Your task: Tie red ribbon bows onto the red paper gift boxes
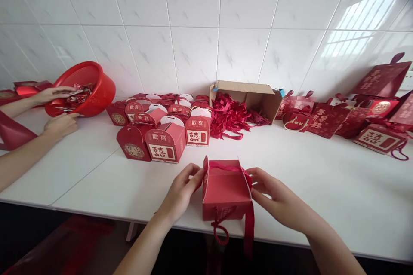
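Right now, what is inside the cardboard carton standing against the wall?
Loose red ribbons lie in the carton and spill out onto the table. Part of its inner wall shows above them. Whatever lies beneath the ribbons is covered.

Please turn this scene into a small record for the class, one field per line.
Left hand: at the box's left side
Right hand: at its right side
Between them: open-topped red box
Trailing at its right: red ribbon
Ahead: group of small boxes, cardboard carton with loose ribbons
Far left: another person's hands at a red basin
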Demonstrator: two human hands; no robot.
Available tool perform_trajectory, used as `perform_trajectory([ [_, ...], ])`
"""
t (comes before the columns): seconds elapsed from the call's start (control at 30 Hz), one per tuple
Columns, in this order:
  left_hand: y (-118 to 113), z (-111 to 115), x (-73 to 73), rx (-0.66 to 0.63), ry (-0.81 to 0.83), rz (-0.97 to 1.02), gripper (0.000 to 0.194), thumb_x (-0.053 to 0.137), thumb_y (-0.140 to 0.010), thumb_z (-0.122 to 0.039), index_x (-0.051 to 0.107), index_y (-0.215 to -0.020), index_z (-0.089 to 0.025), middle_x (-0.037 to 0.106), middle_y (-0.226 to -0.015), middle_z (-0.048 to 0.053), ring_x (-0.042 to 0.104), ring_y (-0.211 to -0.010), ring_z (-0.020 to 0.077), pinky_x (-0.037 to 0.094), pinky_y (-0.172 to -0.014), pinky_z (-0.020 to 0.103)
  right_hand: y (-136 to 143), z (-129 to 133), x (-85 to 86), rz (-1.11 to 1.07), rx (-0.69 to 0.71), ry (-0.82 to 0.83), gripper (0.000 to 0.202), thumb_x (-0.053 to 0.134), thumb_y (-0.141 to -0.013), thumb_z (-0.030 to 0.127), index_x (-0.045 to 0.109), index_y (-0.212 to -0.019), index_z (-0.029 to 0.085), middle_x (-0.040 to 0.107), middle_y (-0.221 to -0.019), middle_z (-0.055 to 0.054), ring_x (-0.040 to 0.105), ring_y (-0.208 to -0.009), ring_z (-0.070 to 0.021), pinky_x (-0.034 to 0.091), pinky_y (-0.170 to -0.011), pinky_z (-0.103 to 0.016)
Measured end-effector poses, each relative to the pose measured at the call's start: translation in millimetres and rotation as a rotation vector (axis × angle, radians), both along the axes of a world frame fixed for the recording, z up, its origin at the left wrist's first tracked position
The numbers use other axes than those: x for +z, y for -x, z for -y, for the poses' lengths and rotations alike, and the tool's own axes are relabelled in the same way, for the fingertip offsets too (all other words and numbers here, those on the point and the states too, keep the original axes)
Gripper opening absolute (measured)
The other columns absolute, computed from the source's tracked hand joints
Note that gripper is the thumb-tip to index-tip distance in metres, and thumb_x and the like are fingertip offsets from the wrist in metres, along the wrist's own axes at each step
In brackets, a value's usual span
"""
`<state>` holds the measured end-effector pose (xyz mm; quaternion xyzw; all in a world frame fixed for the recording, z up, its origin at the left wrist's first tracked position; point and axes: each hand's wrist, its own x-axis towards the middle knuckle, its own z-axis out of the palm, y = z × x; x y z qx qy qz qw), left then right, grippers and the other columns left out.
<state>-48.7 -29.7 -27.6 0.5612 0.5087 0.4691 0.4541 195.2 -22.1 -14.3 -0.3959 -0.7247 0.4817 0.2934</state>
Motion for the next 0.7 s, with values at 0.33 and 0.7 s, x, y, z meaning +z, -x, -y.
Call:
perform_trajectory([
  [0.33,-1,-1,-1.2,-0.026,0.17,0.108,0.046,0.063,-0.072,-0.056,0.044,-0.058,-0.017,0.032,-0.054,-0.006,0.02,-0.05,0.0066,0.018,-0.046,0.02,3,7,-15.6,-0.251,0.126,0.299,0.035,0.06,-0.082,0.053,0.061,-0.084,0.018,0.061,-0.069,-0.001,0.057,-0.063,-0.0148,0.048,-0.063,-0.026],
  [0.7,44,-10,-8.0,-0.041,0.204,0.001,0.048,0.06,-0.078,-0.056,0.036,-0.059,-0.019,0.031,-0.05,-0.007,0.021,-0.047,0.0076,0.013,-0.046,0.023,-18,-8,-34.7,0.062,-0.442,-0.459,0.023,0.053,-0.09,0.036,0.072,-0.096,0.023,0.062,-0.074,-0.004,0.055,-0.066,-0.0165,0.042,-0.059,-0.029],
])
